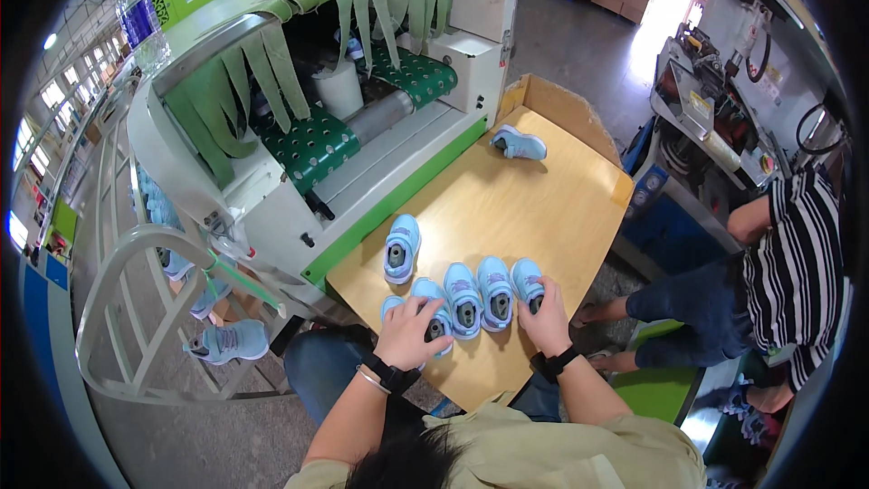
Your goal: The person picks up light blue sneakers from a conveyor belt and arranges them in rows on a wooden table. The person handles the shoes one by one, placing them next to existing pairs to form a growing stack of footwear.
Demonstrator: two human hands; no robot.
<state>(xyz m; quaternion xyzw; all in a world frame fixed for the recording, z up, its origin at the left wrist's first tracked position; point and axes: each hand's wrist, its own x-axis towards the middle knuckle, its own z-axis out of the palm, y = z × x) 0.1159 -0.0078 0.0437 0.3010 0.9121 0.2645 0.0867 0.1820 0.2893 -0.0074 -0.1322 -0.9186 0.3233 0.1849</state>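
A row of light blue sneakers with dark inserts in their openings stands on the light wooden table in front of me. My left hand [407,335] is closed around the sneaker [426,290] near the row's left end, its fingers over the heel opening. At the right end, my right hand [547,321] grips another sneaker [525,277] by its heel part. Between the hands stand two sneakers side by side, one left [461,285] and one right [494,281]. Part of one more sneaker [389,306] shows beyond my left hand, mostly hidden.
Apart from the row, one sneaker [401,249] stands near the machine and another [520,143] lies at the table's far end [543,190]. The machine [398,145] has green perforated belts and hanging strips. A metal rack [136,244] with sneakers is left; a person [787,263] works right.
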